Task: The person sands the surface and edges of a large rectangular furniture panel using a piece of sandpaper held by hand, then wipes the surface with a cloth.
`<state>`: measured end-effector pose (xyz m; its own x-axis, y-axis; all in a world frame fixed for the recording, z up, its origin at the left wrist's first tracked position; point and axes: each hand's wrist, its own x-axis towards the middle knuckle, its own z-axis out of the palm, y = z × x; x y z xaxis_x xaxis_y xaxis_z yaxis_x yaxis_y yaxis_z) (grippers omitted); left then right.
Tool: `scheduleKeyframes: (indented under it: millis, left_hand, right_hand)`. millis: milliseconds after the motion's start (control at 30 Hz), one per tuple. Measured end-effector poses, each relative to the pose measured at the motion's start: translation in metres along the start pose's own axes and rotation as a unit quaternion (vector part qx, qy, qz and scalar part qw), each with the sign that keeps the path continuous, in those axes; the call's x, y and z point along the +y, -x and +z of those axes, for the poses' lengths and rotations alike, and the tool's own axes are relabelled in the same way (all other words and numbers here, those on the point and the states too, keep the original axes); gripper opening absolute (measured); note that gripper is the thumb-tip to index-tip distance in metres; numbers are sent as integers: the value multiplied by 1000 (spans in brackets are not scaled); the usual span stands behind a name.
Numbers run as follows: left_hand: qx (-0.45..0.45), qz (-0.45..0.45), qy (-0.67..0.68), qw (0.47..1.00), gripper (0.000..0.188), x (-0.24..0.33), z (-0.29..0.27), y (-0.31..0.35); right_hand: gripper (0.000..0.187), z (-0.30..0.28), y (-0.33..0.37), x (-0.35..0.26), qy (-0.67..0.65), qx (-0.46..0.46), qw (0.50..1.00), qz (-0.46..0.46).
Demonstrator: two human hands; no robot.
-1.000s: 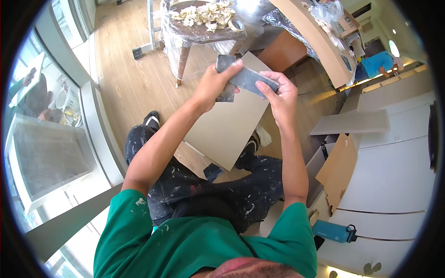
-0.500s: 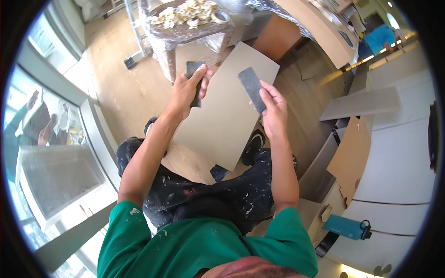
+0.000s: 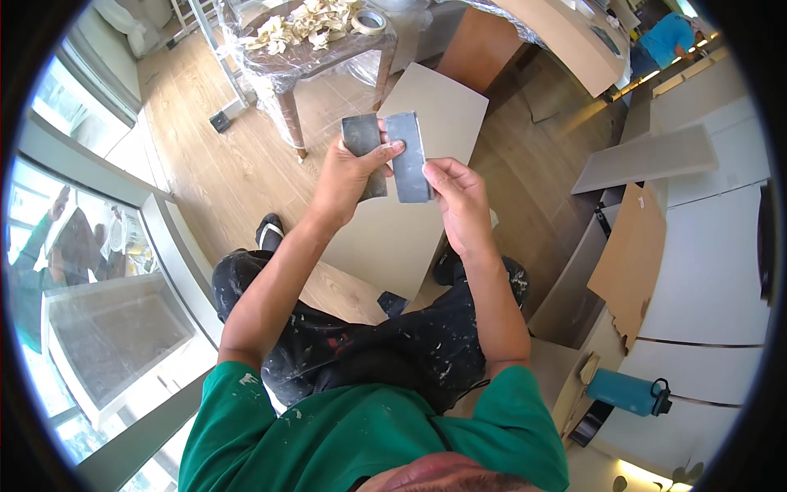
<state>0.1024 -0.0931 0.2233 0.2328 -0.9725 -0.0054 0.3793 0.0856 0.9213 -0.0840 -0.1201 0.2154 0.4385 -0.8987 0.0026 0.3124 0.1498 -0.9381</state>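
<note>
My left hand (image 3: 348, 176) holds a dark grey sheet of sandpaper (image 3: 361, 139), and its thumb presses onto a second grey sheet (image 3: 408, 156) beside it. My right hand (image 3: 459, 197) grips the lower edge of that second sheet. Both sheets are raised in front of me, above a large beige panel (image 3: 410, 213) that leans against my legs and rests on the wooden floor.
A small wooden table (image 3: 311, 41) wrapped in plastic carries paper scraps and a roll of tape (image 3: 370, 20). Grey boards (image 3: 648, 160) and a cardboard piece (image 3: 627, 262) lie at right near white cabinets. A teal bottle (image 3: 627, 392) lies lower right. Another person (image 3: 668, 37) stands far off.
Both hands have come back together and nearer to me, bringing the two grey sheets side by side; half a second ago they were held apart over the panel.
</note>
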Motion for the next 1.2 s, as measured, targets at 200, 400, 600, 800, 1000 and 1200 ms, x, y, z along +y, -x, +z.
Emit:
scheduleKeyframes:
  millis: [200, 400, 600, 800, 1000, 1200]
  left_hand:
    - [-9, 79, -121, 989, 23, -7, 14, 11]
    - [50, 152, -216, 963, 58, -9, 17, 7]
    - [46, 233, -324, 916, 65, -10, 11, 6]
    - [-37, 53, -206, 977, 50, -8, 6, 7]
    - [-24, -106, 84, 991, 45, -1, 4, 2]
    - [-9, -161, 222, 961, 43, 14, 6, 6]
  right_hand:
    - [15, 7, 1, 4, -36, -25, 997, 59]
    - [10, 10, 3, 8, 61, 23, 997, -37]
    - [9, 12, 2, 13, 245, 62, 951, -177]
    - [11, 17, 4, 8, 125, 19, 986, -113]
    - [12, 8, 2, 7, 8, 36, 999, -35]
    - [13, 5, 0, 6, -18, 78, 997, -23]
